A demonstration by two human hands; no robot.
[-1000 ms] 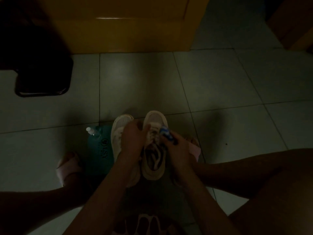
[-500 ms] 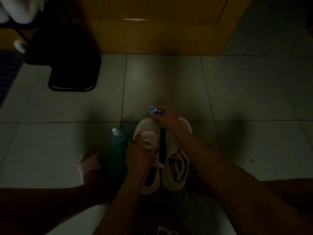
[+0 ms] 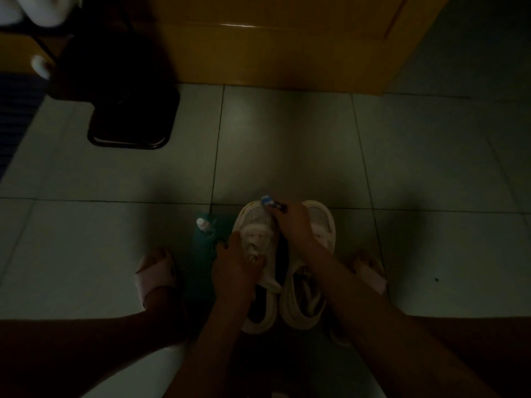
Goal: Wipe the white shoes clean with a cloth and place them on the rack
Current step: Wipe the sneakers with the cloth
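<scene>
Compared with the earlier frames, the right hand (image 3: 293,222) had been carried from the laces at mid-shoe up to the toe end of the pair, and the view had been shifted so that the shoes lay lower centre instead of at the middle. The left white shoe (image 3: 255,271) and the right white shoe (image 3: 309,282) were set side by side on the tiled floor (image 3: 287,145), toes toward the top of the frame, touching or nearly so. The left hand (image 3: 235,268) was laid over the laced part of the left shoe, fingers curled down onto the laces; whether anything was pinched could not be told in the dim light. The right hand was closed round a small blue-and-white object (image 3: 271,203) — too blurred to be identified — held at the toe of the left shoe. A teal bottle with a pale cap (image 3: 204,228) was seen lying just left of the shoes, partly hidden by the left hand. Pink slippers were worn on both feet — one at lower left (image 3: 156,275), one at lower right (image 3: 370,272). A dark stool-like base (image 3: 129,122) occupied the upper left, and a yellow wooden door (image 3: 287,44) ran across the top. No cloth could be made out.
</scene>
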